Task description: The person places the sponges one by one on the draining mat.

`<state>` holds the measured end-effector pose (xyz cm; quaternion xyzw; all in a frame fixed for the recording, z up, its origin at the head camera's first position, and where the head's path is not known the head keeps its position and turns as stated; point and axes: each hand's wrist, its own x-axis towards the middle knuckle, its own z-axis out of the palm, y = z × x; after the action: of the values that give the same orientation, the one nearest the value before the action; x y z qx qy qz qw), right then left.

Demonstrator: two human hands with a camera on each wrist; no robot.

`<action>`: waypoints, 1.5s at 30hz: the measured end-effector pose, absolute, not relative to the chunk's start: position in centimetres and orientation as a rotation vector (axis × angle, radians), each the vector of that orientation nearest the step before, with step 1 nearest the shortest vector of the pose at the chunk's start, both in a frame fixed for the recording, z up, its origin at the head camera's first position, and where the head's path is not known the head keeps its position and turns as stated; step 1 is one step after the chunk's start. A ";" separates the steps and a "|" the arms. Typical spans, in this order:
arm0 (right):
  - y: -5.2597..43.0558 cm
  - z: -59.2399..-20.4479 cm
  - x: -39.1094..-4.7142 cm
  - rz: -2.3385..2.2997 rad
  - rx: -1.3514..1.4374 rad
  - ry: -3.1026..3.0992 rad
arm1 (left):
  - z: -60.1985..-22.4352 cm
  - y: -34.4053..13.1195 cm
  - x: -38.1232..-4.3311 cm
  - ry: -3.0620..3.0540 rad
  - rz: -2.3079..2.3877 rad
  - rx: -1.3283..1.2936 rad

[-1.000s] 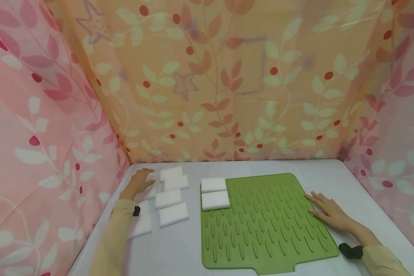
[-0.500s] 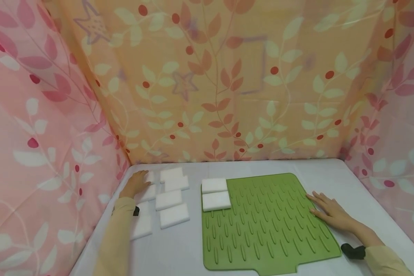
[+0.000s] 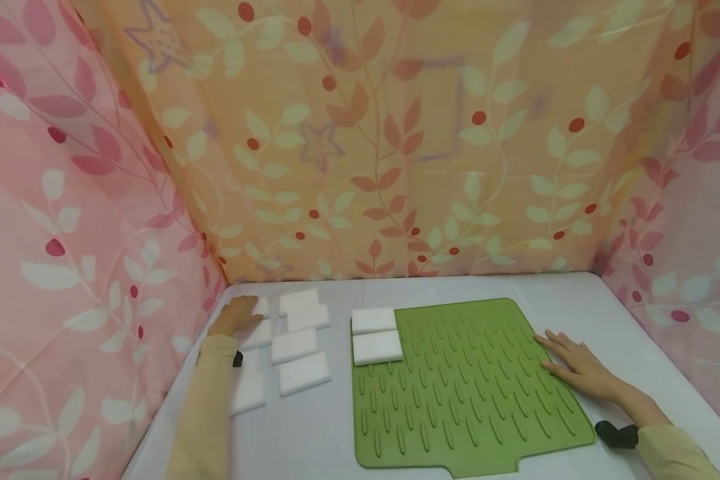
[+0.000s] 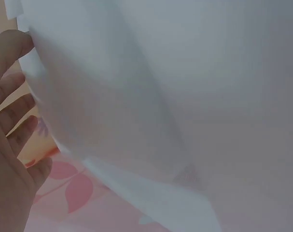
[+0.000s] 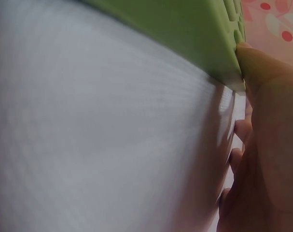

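White rectangular sponge-like blocks lie in a loose group at the left of the table. My left hand (image 3: pixel 235 315) is at the far-left block (image 3: pixel 261 307), part of which it hides. In the left wrist view its fingers (image 4: pixel 21 111) are apart and slightly bent, with no block between them. Two more white blocks (image 3: pixel 377 347) lie one in front of the other on the back-left corner of a green ridged mat (image 3: pixel 456 400). My right hand (image 3: pixel 582 367) rests at the mat's right edge, thumb touching the rim, fingers extended on the table.
A white-covered table (image 3: pixel 300 440) carries everything. Floral curtains stand close behind it, orange (image 3: pixel 360 200) at the back and pink at both sides. Several blocks (image 3: pixel 305 373) lie between my left arm and the mat, some partly overlapping. The mat has a tab at its front edge.
My left hand has shifted slightly and lowered at the far-left block, its fingers less raised than a second ago. The right hand stays at the mat's edge. The blocks have not visibly moved.
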<state>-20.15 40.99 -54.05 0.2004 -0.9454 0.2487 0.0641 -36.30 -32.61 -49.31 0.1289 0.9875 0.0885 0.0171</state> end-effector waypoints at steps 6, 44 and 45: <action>41.1 -54.2 -20.3 0.750 0.613 -2.845 | -48.7 -32.9 -36.2 3.122 0.260 0.364; 41.3 -54.3 -20.1 0.760 0.602 -2.874 | -46.4 -30.1 -32.9 3.263 0.483 0.573; 41.3 -54.4 -20.1 0.762 0.601 -2.877 | -46.4 -29.9 -32.8 3.263 0.480 0.578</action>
<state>-20.09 41.31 -54.35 0.1977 -0.9462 0.2506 0.0527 -32.76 -29.93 -46.38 0.1716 0.9693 0.1427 -0.1032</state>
